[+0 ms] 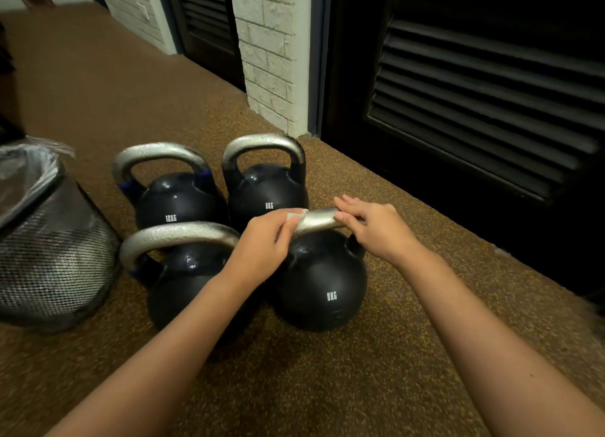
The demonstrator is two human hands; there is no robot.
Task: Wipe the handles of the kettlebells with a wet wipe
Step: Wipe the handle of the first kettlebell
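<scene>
Several black kettlebells with silver handles stand together on the brown speckled floor. The near right kettlebell (322, 286), marked 8KG, has its handle (322, 222) under both hands. My left hand (265, 243) presses a white wet wipe (296, 216) against the left end of that handle. My right hand (373, 227) grips the handle's right end. The near left kettlebell (183, 282) is partly hidden by my left forearm. Behind stand a 12KG kettlebell (173, 200) and another 8KG kettlebell (266, 191).
A black mesh waste bin (49, 256) with a clear plastic liner stands at the left, close to the kettlebells. A dark louvred door (484, 109) and a white brick pillar (271, 53) line the right side. Open floor stretches away at the upper left.
</scene>
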